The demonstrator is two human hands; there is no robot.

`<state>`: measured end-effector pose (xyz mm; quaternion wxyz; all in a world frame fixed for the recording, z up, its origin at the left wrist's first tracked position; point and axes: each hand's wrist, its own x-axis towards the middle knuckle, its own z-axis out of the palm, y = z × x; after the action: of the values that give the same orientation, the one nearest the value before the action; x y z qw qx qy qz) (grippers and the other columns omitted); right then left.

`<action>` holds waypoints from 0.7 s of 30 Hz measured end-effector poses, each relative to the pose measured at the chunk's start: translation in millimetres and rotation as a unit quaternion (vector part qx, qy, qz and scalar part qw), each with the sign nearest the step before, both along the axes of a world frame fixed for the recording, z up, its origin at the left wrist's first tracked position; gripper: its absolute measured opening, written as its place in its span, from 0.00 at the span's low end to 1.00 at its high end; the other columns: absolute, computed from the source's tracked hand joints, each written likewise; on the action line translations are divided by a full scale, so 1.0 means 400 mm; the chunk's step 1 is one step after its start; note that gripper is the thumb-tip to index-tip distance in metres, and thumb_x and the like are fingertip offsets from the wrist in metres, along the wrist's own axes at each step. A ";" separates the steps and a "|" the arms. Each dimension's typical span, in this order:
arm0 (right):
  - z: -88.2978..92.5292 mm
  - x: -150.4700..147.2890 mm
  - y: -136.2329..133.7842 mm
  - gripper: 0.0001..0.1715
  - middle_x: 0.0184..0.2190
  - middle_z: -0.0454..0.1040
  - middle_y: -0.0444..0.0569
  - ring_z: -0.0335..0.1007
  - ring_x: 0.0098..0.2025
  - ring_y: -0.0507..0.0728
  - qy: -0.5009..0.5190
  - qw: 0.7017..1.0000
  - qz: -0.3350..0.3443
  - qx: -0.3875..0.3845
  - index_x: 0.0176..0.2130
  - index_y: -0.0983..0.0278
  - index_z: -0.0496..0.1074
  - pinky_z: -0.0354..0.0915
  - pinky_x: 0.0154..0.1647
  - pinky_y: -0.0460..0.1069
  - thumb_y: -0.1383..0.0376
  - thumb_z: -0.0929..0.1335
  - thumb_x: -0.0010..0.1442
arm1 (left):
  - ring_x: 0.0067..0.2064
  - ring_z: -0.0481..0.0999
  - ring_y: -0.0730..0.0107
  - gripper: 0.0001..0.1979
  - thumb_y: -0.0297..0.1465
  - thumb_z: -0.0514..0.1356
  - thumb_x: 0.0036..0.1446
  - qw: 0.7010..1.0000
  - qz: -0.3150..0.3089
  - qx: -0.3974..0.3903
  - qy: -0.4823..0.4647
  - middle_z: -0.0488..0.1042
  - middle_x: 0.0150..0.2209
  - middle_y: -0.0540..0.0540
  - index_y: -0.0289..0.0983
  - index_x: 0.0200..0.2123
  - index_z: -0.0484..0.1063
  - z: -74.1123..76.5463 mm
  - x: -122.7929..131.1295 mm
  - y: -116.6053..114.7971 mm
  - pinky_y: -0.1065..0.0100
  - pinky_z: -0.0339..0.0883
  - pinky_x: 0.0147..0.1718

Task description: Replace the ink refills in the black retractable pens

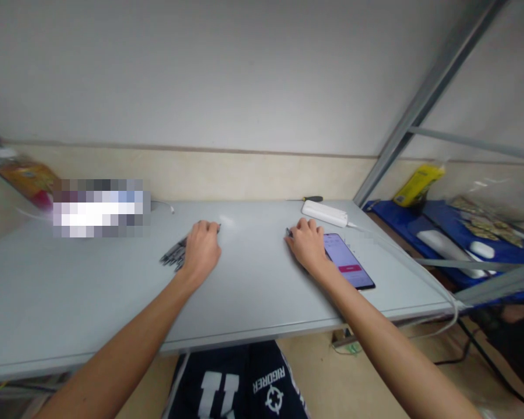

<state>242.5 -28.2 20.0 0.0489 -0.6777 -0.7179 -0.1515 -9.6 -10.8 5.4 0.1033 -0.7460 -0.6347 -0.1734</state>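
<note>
My left hand (202, 247) rests knuckles-up on the grey table (253, 291), its fingers curled over a bundle of dark pens (173, 255) that stick out to its left. My right hand (306, 242) lies further right, fingers curled down, with a small dark tip showing at its left edge; what it holds is hidden. A smartphone (349, 263) with a lit pinkish screen lies just right of that hand, touching its side.
A white power bank (325, 213) with a cable lies behind the phone, a screwdriver (311, 199) by the wall. A metal frame post (402, 139) rises at the right; beyond it a blue surface (441, 233) holds a yellow pack and white items.
</note>
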 end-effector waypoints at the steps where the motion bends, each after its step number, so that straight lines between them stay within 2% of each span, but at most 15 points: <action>1: 0.000 0.003 0.002 0.17 0.46 0.65 0.61 0.55 0.47 0.66 -0.004 1.000 0.000 0.001 0.40 0.67 0.75 0.52 0.41 0.56 0.60 0.62 0.60 | 0.44 0.67 0.54 0.19 0.19 0.48 0.50 1.000 -0.002 0.000 -0.002 0.69 0.40 0.37 0.33 0.44 0.70 0.000 0.000 0.001 0.57 0.62 0.42; 21: 0.000 0.051 0.015 0.17 0.46 0.66 0.58 0.54 0.47 0.65 -0.010 1.000 0.000 0.005 0.41 0.65 0.75 0.51 0.41 0.56 0.57 0.63 0.60 | 0.45 0.67 0.55 0.17 0.21 0.48 0.53 0.999 -0.041 0.016 -0.026 0.70 0.41 0.37 0.32 0.44 0.70 0.004 0.010 -0.006 0.58 0.62 0.46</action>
<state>262.9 -22.2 19.8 0.0450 -0.6760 -0.7175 -0.1618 -5.8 -13.2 7.1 0.0917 -0.7646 -0.6035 -0.2069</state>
